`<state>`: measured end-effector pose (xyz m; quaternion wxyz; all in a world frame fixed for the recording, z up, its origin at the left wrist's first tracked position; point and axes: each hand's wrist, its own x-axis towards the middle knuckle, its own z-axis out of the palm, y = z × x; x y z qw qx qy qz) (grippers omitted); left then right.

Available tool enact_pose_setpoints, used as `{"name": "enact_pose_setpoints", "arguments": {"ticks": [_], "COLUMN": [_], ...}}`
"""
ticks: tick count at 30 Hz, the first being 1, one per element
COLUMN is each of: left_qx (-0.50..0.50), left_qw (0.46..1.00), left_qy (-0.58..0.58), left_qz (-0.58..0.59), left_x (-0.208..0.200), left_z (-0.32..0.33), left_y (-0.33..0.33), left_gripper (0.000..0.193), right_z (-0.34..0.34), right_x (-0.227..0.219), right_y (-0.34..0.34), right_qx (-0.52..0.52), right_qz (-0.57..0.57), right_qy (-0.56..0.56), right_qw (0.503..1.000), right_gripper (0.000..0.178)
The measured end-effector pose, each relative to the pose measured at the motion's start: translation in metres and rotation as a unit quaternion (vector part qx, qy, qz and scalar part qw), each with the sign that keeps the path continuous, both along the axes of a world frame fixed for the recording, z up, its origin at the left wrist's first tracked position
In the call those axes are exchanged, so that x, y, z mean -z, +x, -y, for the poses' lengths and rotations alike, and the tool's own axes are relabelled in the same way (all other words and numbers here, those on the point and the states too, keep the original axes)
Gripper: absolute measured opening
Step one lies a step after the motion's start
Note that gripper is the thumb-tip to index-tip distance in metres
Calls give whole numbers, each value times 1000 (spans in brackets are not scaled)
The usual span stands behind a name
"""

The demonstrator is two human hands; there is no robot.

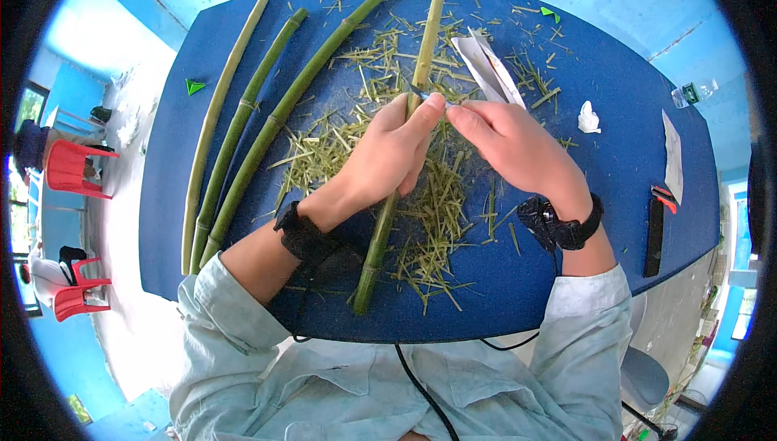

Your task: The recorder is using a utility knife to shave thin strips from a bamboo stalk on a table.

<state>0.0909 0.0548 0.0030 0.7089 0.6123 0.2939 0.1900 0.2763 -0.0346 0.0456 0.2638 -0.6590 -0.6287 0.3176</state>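
A long bamboo stalk (pixel 426 44), pale where its skin is scraped off and green at the near end, lies lengthwise on the blue table (pixel 599 222). My left hand (pixel 388 154) is wrapped around its middle, thumb pressed on top. My right hand (pixel 510 146) pinches a small thin blade (pixel 425 95) whose tip rests on the stalk just beyond my left thumb. Green shavings (pixel 429 214) are heaped under and around both hands.
Three unpeeled green bamboo stalks (pixel 243 117) lie side by side at the left. Folded white paper (pixel 490 69), a crumpled white scrap (pixel 588 117), a dark tool with a red tip (pixel 655 231) and a paper sheet (pixel 673 158) sit at the right. Red chairs (pixel 73 170) stand at far left.
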Motion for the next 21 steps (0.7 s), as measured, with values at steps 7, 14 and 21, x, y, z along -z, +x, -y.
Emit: {"name": "enact_pose_setpoints", "arguments": {"ticks": [7,14,21], "left_qx": [13,-28,-39], "left_qw": [1000,999,998], "left_qy": [-7,5,-27], "left_qz": [-3,-31,-30], "left_x": [3,0,0], "left_z": [-2,2,2], "left_y": [-1,1,2], "left_gripper": [44,44,40], "right_z": [1,2,3], "right_x": [-5,9,13], "right_y": [1,-12,-17], "right_qx": [-5,46,71], "right_qz": [-1,109,180], "right_qy": [-20,69,103], "right_qw": [1000,991,976], "right_gripper": [54,52,47]}}
